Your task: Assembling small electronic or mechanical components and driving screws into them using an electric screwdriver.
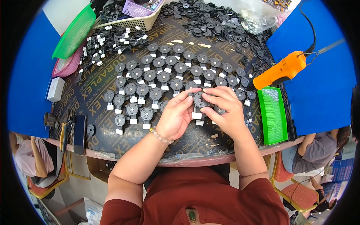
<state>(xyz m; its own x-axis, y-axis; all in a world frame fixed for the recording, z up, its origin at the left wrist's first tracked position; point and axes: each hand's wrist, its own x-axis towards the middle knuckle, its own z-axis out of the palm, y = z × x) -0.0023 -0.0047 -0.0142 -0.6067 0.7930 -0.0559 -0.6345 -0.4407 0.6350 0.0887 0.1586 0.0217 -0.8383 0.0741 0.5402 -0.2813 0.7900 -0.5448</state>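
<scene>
Between my hands, over the middle of the table, is a black round plastic part (201,100) with a white block at its lower end. My right hand (227,111) pinches the disc from the right, the thumb low and the fingers at its top edge. At the left rim the fingertips of my left hand (174,117) close on the same part, the other fingers curled. Several similar black round parts (142,90) with white blocks lie in rows beyond and to the left of my hands. The held part and my fingers hide some of them.
An orange electric screwdriver (281,70) hangs at the right above a green tray (284,127) holding small metal pieces. Heaps of black parts (221,28) cover the back. Left are a green basket (75,33), a white box (56,90), a phone (80,135) and pliers (65,135). People sit on both sides.
</scene>
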